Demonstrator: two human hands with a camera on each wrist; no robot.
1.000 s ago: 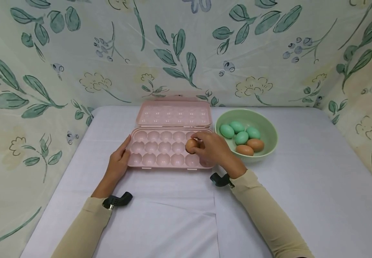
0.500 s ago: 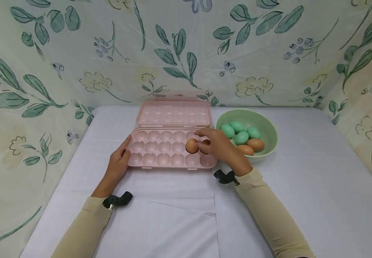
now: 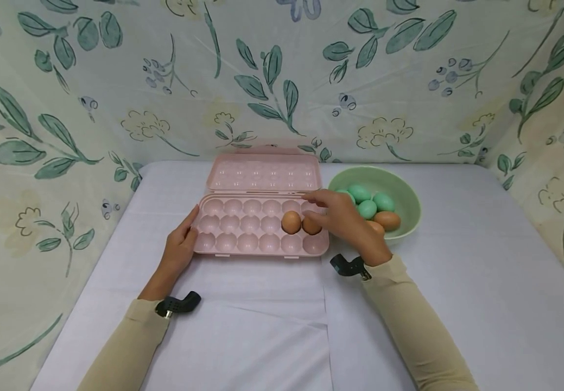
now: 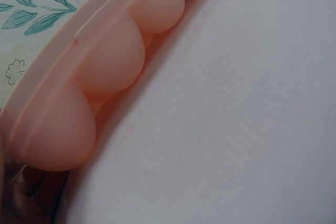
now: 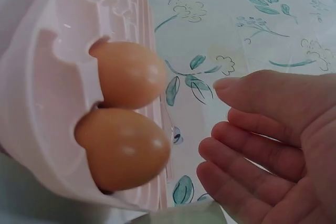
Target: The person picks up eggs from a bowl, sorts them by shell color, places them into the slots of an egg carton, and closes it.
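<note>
A pink egg carton (image 3: 248, 243) lies with its lid (image 3: 264, 172) raised at the back. My left hand (image 3: 178, 248) grips the carton's left end; in the left wrist view its fingers (image 4: 23, 200) show below the cups. Two brown eggs, a left one (image 3: 291, 222) and a right one (image 3: 311, 226), sit side by side in the middle row near the right end. Above and right of them is my right hand (image 3: 344, 221), holding nothing. The right wrist view shows its fingers loosely bent, a gap away from both eggs (image 5: 130, 148).
Right of the carton stands a light green bowl (image 3: 406, 198), partly behind my right hand. Several green eggs (image 3: 384, 201) and brown eggs (image 3: 387, 220) lie in it. White cloth (image 3: 262, 326) covers the table, and a leaf-patterned curtain (image 3: 184, 65) hangs behind.
My right hand has let go of the left brown egg, which stays in its cup. That hand has drawn right and its fingers have spread. My left hand keeps its place.
</note>
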